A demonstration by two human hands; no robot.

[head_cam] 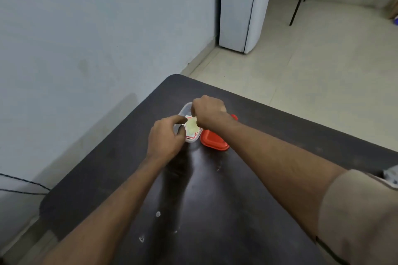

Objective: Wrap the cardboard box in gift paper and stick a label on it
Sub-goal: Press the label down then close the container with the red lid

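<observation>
Beside glossy red lid (214, 141), clear rounded tub (185, 109), maybe stickers (192, 127).

L hand (167, 135), R hand (207, 112) out fwd, close together, fingers (179, 119) curled.

Dark table (103, 170); white appliance (239, 6) against the wall; black metal legs (300, 4) beyond it; thin cable (28, 182) at left.

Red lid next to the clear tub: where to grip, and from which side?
Pinch the near rim of the red lid from the near right, hooking under the lip. It lies flat on the table, so probably only the rim gives purchase; the clear tub sits close on its left and the right forearm crosses its far end.
</observation>
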